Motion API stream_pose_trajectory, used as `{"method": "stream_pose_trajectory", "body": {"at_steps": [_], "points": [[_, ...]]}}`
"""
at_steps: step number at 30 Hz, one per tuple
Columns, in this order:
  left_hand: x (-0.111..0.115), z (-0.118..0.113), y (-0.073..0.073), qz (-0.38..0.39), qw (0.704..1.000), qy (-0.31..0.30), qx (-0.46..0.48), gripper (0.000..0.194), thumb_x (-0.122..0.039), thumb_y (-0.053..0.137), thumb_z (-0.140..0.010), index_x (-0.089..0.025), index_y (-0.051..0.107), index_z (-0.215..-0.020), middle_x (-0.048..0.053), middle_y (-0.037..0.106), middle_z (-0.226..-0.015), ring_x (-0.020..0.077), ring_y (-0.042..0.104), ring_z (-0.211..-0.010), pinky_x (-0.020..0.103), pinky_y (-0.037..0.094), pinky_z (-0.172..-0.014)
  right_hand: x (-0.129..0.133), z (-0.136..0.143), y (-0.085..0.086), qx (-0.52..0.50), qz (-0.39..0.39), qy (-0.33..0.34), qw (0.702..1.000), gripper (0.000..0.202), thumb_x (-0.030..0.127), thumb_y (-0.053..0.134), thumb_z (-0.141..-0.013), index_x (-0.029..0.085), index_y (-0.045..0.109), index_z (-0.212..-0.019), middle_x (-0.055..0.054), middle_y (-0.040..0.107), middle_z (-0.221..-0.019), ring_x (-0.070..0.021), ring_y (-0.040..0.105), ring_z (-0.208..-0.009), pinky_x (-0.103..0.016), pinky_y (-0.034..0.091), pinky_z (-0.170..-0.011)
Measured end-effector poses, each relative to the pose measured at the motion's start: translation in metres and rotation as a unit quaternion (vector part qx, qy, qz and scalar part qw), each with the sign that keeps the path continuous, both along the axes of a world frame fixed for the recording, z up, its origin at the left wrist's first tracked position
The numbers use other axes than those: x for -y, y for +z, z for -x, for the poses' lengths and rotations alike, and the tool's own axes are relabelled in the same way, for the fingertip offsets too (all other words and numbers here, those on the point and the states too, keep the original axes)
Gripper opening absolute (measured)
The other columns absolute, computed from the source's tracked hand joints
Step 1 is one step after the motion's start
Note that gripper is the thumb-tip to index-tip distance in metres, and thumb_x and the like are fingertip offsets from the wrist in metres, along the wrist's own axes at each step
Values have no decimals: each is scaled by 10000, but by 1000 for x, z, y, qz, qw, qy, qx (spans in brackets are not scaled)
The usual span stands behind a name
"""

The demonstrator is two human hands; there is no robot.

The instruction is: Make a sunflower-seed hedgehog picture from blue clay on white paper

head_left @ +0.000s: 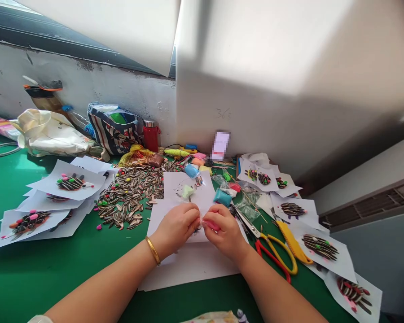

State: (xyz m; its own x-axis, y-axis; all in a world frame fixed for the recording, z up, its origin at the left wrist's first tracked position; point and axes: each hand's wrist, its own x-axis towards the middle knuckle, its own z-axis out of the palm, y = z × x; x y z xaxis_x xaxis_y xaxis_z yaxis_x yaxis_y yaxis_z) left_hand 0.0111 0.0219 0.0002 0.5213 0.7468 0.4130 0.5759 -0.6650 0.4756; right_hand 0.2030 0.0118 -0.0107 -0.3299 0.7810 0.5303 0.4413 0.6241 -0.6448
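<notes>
Holding a little pink packet (212,225) over the white paper (188,269), gripped in the curled fingers of the right hand (224,229) and pinched at its clear edge by the left hand (180,224) (kinda tough to see exactly how). Also have sunflower seeds (131,190) heaped off left, plus yellow-handled scissors (252,227) near the right hand.

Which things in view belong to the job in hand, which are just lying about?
Likely the job:
pink packet in the right hand
white paper below it
striped seeds
seed-decorated sheets

Probably just lying about:
cream bag
patterned bag
red bottle
</notes>
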Motion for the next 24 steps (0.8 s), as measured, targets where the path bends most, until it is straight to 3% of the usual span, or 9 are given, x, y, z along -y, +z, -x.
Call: {"method": "stream_pose_trajectory", "body": {"at_steps": [3, 7, 10, 17, 21, 24], "points": [[0, 1, 0, 9, 1000, 1, 23, 192, -224, 458, -950, -186, 602, -830, 64, 636, -916, 194, 589, -836, 325, 484, -737, 1, 0, 1, -11, -5, 2, 1000, 133, 167, 608, -834, 236, 665, -931, -52, 560, -930, -178, 585, -846, -330, 521, -795], [-1, 1, -2, 54, 993, 15, 102, 68, -166, 576, -885, -205, 624, -856, 58, 632, -1054, 193, 599, -977, 333, 502, -846, 0, -1, -1, -17, 0, -6, 1000, 175, 164, 604, -839, 245, 654, -986, -58, 558, -967, -186, 584, -879, -340, 521, -818], [-1, 1, -2, 71, 988, 31, 131, 80, -130, 628, -837, -209, 633, -821, 63, 610, -1113, 209, 587, -1047, 349, 504, -882, -1, -2, -3, -16, 0, -10, 1000, 207, 157, 601, -834, 253, 646, -1012, -61, 555, -990, -193, 585, -909, -346, 520, -843], [0, 1, -2, -34, 998, 38, 48, 100, -201, 576, -899, -208, 669, -936, 58, 605, -918, 206, 545, -892, 363, 472, -804, -2, -2, -7, -18, 0, -18, 1000, 224, 133, 591, -823, 241, 635, -1015, -64, 550, -1018, -198, 579, -950, -358, 506, -893], [1, -1, 0, -41, 999, 27, 10, 185, -199, 515, -924, -193, 640, -787, 53, 589, -826, 200, 526, -826, 345, 457, -739, -3, -1, -8, -9, -1, -12, 1000, 239, 117, 586, -808, 242, 630, -1007, -61, 553, -1017, -200, 581, -945, -358, 507, -891], [2, -2, 3, -39, 998, 38, 8, 194, -214, 464, -948, -192, 619, -835, 61, 587, -873, 208, 525, -856, 358, 456, -774, -3, -1, -7, -10, -1, -14, 1000, 228, 116, 589, -804, 240, 629, -991, -57, 552, -1006, -197, 580, -931, -355, 505, -885]]}}
